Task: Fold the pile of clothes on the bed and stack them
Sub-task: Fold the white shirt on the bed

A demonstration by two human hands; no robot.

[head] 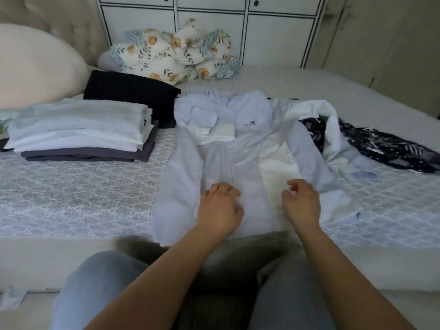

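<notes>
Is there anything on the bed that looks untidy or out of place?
Mostly tidy. The dark patterned garment lies crumpled at the right, partly under a white garment, both unfolded. The folded stack at the left looks neat. A floral blanket is bunched at the back.

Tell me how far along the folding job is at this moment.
Roughly midway or later. Done: a folded stack sits on the bed's left, with a folded black item behind it. In hand: a pale blue jacket lies spread out, the left hand resting on its hem and the right hand loosely curled above it. Left: a white garment and a dark patterned one lie unfolded on the right.
</notes>
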